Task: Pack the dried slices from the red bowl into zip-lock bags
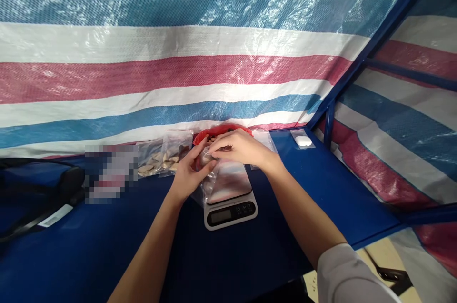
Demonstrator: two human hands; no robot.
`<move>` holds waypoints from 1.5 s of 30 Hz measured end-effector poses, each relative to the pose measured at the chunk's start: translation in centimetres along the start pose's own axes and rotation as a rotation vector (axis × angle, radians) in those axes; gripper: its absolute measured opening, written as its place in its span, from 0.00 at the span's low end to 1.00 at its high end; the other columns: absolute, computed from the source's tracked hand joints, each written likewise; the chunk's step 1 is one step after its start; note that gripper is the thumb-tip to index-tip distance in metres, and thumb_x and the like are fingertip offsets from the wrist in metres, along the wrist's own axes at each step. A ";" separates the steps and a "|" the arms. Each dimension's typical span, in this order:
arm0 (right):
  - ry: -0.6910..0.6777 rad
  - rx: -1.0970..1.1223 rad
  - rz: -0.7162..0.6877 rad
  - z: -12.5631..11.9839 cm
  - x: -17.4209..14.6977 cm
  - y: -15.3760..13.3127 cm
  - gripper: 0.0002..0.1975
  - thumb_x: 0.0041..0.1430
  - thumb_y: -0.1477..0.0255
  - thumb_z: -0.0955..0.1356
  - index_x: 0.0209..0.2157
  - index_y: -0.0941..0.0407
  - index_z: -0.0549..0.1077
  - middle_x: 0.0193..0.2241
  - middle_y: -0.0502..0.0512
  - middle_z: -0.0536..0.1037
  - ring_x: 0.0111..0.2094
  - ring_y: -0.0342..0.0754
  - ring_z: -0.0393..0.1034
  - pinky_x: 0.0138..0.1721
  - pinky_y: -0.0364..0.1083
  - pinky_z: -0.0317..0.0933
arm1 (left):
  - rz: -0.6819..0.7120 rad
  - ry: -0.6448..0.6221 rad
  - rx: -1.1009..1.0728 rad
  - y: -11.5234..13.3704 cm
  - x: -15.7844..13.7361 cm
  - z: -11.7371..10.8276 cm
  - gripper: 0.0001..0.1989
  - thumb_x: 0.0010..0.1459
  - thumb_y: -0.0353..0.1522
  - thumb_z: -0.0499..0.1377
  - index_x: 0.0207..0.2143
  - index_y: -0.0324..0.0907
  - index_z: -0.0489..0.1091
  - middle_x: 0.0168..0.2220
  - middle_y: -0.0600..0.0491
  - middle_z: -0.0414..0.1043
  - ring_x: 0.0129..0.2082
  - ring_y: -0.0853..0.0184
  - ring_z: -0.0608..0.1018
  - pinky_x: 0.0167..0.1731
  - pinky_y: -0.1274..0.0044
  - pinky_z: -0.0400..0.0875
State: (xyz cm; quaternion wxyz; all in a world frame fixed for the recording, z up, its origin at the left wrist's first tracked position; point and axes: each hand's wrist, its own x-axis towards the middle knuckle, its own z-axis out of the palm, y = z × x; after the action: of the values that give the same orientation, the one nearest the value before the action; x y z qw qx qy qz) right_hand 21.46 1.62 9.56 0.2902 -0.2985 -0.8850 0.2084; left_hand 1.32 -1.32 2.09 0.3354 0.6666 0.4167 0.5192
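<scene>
My left hand [193,169] is closed on a clear plastic bag [209,186], which hangs beside and partly over a white digital kitchen scale [231,215]. At the mouth of the bag is my right hand [237,146], its fingers bent and pinched together. What those fingers hold, if anything, is too small and too covered to make out. Just behind both hands sits a red bowl-like container [224,128] with small brownish pieces inside, mostly hidden by the hands. The scale's display looks dark, with no digits readable.
Left of my hands lie clear zip bags [157,162] with pale, flat pieces. A flat clear packet [264,138] is behind the scale. A small white object [303,141] rests on a packet at right. Black straps [67,193] lie far left on the blue table [285,255]. Striped tarpaulin walls the back.
</scene>
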 end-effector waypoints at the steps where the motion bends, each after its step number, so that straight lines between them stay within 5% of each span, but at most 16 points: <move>1: 0.002 0.020 -0.011 -0.1 -0.1 0.1 0.07 0.64 0.74 0.71 0.39 0.52 0.84 0.38 0.49 0.86 0.38 0.46 0.80 0.43 0.44 0.69 | -0.043 -0.013 -0.042 0.0 0.0 -0.3 0.36 0.56 0.48 0.67 0.63 0.43 0.70 0.60 0.44 0.74 0.62 0.50 0.73 0.61 0.62 0.69; 8: 0.014 0.081 -0.053 -0.1 -0.2 0.6 0.08 0.65 0.71 0.72 0.43 0.49 0.84 0.43 0.49 0.86 0.43 0.47 0.81 0.47 0.46 0.71 | -0.248 0.004 -0.122 -0.4 0.3 -0.9 0.28 0.58 0.54 0.62 0.43 0.39 0.82 0.39 0.45 0.83 0.44 0.54 0.81 0.44 0.67 0.76; 15: 0.022 0.070 -0.088 0.3 -0.2 0.5 0.08 0.65 0.70 0.71 0.43 0.49 0.84 0.42 0.49 0.86 0.43 0.47 0.81 0.47 0.45 0.70 | -0.345 -0.074 -0.310 0.3 0.3 -0.6 0.23 0.49 0.51 0.70 0.32 0.40 0.80 0.29 0.50 0.80 0.29 0.63 0.78 0.30 0.74 0.73; 24: -0.092 0.102 0.084 0.3 -0.3 0.0 0.08 0.61 0.66 0.73 0.40 0.53 0.84 0.34 0.50 0.85 0.33 0.44 0.76 0.36 0.42 0.64 | -0.144 0.188 -0.036 -0.3 0.4 -0.6 0.18 0.58 0.47 0.64 0.36 0.41 0.77 0.25 0.55 0.73 0.25 0.69 0.72 0.28 0.76 0.68; 32: 0.013 0.329 0.107 0.1 -0.6 0.8 0.07 0.60 0.69 0.72 0.38 0.53 0.84 0.38 0.51 0.85 0.39 0.47 0.79 0.42 0.44 0.68 | 0.074 0.208 0.185 -0.1 0.2 0.0 0.18 0.65 0.45 0.57 0.43 0.41 0.77 0.44 0.47 0.80 0.46 0.59 0.80 0.51 0.67 0.73; 40: 0.173 0.714 0.388 0.6 -4.4 3.7 0.17 0.49 0.60 0.78 0.36 0.56 0.83 0.30 0.52 0.82 0.29 0.45 0.75 0.32 0.44 0.72 | 0.262 0.057 0.371 0.0 -0.8 0.1 0.18 0.67 0.42 0.57 0.52 0.42 0.76 0.54 0.43 0.77 0.57 0.55 0.77 0.60 0.62 0.70; 45: 0.304 0.832 0.556 2.1 -7.9 4.7 0.17 0.47 0.59 0.79 0.36 0.54 0.83 0.31 0.51 0.83 0.33 0.48 0.79 0.32 0.44 0.74 | 0.323 -0.057 0.417 -0.7 -2.0 -0.2 0.21 0.66 0.39 0.59 0.58 0.43 0.72 0.60 0.42 0.73 0.62 0.53 0.73 0.63 0.58 0.67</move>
State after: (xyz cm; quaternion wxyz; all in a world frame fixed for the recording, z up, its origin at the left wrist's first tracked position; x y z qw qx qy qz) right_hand 27.20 -0.50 2.33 0.4430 -0.4086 -0.5625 0.5660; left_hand 0.73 -2.87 0.69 0.1151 0.7934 0.3936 0.4498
